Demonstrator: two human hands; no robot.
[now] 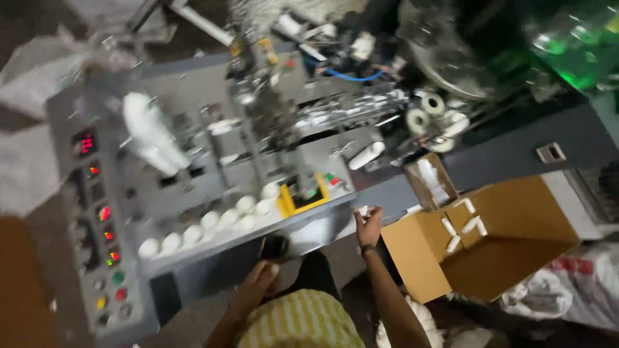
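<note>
Dim workshop; the view is tilted and motion-blurred. A grey machine [213, 84] fills the upper and middle frame, with a control panel [103, 238] of red readouts and coloured buttons at its left end. A row of white cups [206, 222] runs along the machine's front edge, ending near a yellow bracket [303, 200]. A blurred white stack [155, 135] stands above the row. White rolls [435, 116] sit at the machine's upper right, beside a blue hose [351, 76].

Right hand [369, 222]: raised at the machine's front edge, just left of the box, fingers pinched together on a small white piece [362, 210]; what the piece is cannot be told. A dark band circles the wrist.

Left hand [261, 277]: lower, below the front edge, fingers curled toward a dark object [274, 246]. Whether it grips or merely touches it cannot be told.

An open cardboard box [503, 245] stands at the machine's right end, flaps up, with white tape strips on the near flap. White bags [580, 290] lie to the right of the box. A yellow-striped shirt [303, 322] shows at the bottom edge.
</note>
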